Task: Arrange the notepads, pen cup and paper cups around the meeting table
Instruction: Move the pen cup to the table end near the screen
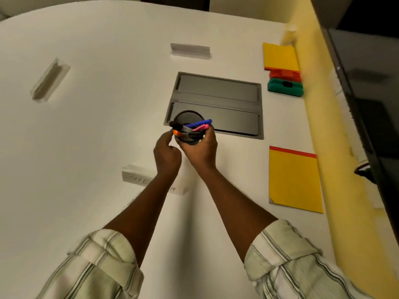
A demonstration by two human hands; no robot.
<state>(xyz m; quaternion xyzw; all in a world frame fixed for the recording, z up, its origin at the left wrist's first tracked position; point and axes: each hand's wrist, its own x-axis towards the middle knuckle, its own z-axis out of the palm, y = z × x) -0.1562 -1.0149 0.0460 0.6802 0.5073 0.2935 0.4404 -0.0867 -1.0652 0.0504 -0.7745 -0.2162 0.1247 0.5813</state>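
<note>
A black mesh pen cup (187,120) with several coloured markers in it is held over the white meeting table (97,130), at the near left corner of the grey hatch. My right hand (200,147) grips the cup from below and the side. My left hand (167,153) touches the cup's left rim near an orange marker, fingers curled. A yellow notepad (294,180) with a red top strip lies flat at the right. Another yellow notepad (280,57) lies farther back. A stack of white paper cups (289,34) stands at the far right corner.
A grey metal cable hatch (218,104) is set into the table. A red eraser (285,75) and a green eraser (285,87) lie right of it. Clear name holders (49,79), (190,49), (138,175) stand on the table. A yellow wall and a dark screen (367,93) border the right.
</note>
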